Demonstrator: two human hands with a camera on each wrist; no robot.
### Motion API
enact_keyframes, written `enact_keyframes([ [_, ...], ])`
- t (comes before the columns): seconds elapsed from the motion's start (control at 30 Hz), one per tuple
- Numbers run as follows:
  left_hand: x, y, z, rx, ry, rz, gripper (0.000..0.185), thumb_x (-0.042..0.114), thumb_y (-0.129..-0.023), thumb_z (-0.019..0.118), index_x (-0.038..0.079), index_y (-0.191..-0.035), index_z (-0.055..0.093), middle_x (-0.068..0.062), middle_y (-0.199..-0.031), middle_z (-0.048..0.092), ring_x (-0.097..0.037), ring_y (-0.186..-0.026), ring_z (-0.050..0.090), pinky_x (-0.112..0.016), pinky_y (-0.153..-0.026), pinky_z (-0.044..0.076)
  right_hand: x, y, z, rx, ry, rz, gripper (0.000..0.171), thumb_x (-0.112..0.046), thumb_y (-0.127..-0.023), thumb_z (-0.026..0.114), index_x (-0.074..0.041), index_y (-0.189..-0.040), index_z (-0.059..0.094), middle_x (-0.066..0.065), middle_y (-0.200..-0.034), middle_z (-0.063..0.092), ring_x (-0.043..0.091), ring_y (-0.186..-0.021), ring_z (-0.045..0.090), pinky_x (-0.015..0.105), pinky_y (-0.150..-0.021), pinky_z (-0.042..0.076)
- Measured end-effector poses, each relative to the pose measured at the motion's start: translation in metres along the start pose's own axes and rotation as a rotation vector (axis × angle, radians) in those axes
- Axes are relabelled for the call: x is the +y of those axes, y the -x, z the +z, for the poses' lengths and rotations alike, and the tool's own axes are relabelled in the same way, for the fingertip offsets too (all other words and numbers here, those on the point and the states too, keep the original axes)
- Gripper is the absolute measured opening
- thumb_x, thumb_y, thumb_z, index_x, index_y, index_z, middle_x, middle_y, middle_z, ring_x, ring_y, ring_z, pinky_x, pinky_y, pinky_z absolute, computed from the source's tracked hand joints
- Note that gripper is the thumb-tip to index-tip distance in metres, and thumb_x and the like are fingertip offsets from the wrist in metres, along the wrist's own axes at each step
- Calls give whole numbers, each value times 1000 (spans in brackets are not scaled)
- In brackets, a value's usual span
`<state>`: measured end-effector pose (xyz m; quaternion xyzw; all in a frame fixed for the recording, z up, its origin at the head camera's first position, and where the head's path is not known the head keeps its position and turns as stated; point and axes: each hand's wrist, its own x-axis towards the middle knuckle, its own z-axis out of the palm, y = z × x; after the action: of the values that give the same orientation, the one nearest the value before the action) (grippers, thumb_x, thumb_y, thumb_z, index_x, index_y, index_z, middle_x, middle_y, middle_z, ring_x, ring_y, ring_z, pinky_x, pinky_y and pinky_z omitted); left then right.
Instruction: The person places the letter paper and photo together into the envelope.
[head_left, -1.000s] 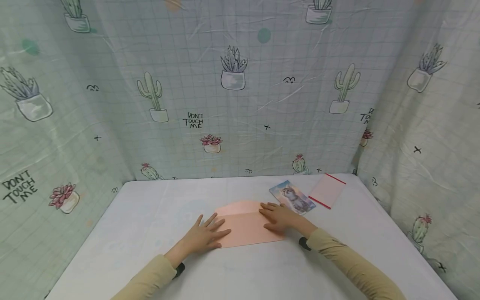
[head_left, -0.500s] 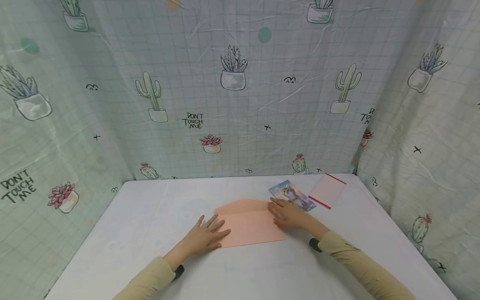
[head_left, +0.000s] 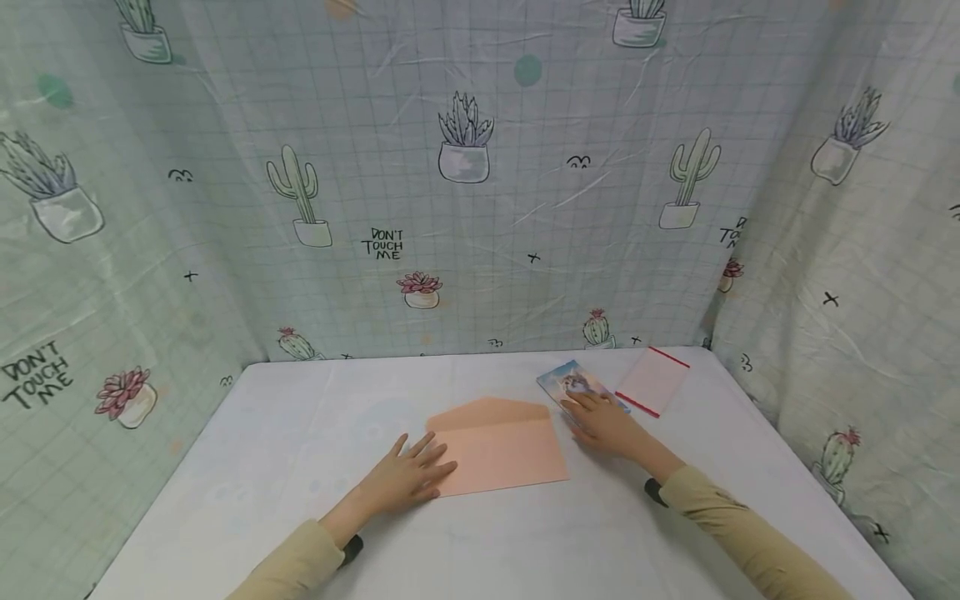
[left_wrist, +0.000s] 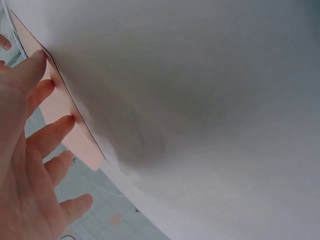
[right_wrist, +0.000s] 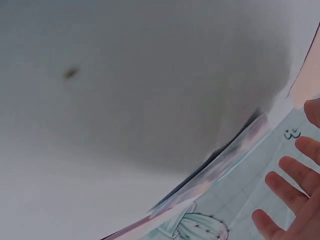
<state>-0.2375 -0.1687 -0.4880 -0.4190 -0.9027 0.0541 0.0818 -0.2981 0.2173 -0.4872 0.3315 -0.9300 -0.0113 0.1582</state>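
A peach paper envelope lies on the white table with its pointed flap unfolded away from me. My left hand rests on the envelope's left edge with its fingers spread; in the left wrist view the fingertips touch the paper. My right hand is over the near part of a kitten picture card, fingers extended and partly covering it. In the right wrist view the fingers are straight above the card. Whether they touch the card I cannot tell.
A clear plastic sleeve with red edge strips lies right of the card, near the far edge of the white table. A curtain printed with cacti surrounds the table at the back and both sides.
My right hand has left the envelope's right side and moved right onto the kitten card. The envelope's flap, formerly pressed, lies in fuller view. My left hand has stayed in place.
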Motion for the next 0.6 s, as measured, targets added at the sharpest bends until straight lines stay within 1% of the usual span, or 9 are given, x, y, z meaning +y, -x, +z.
enact_keyframes([
  [0.1, -1, 3, -1, 7, 1, 2, 43, 38, -88, 50, 23, -129, 48, -7, -135, 47, -31, -129, 35, -58, -97, 32, 6, 4, -1, -7, 46, 43, 50, -32, -83, 59, -11, -127, 49, 11, -127, 52, 29, -115, 49, 52, -83, 41],
  [0.27, -1, 7, -2, 21, 3, 3, 43, 38, -87, 52, 23, -128, 50, -7, -133, 49, -32, -129, 36, -57, -97, 33, 16, 8, -2, -8, 56, 108, 50, -30, -81, 61, -8, -125, 50, 14, -123, 54, 31, -111, 50, 52, -80, 40],
  [0.4, -2, 9, -2, 22, 2, 2, 43, 38, -88, 52, 23, -128, 50, -7, -133, 49, -32, -129, 36, -57, -96, 33, 23, 11, -3, -11, 64, 169, 50, -30, -82, 61, -5, -124, 50, 16, -120, 55, 33, -109, 49, 54, -80, 39],
  [0.6, -2, 10, -1, 38, 1, 7, 43, 37, -87, 52, 22, -128, 50, -8, -133, 49, -33, -128, 36, -58, -95, 33, 30, 14, -4, -52, 76, 240, 50, -33, -83, 59, -5, -124, 50, 17, -118, 55, 35, -111, 47, 57, -84, 37],
])
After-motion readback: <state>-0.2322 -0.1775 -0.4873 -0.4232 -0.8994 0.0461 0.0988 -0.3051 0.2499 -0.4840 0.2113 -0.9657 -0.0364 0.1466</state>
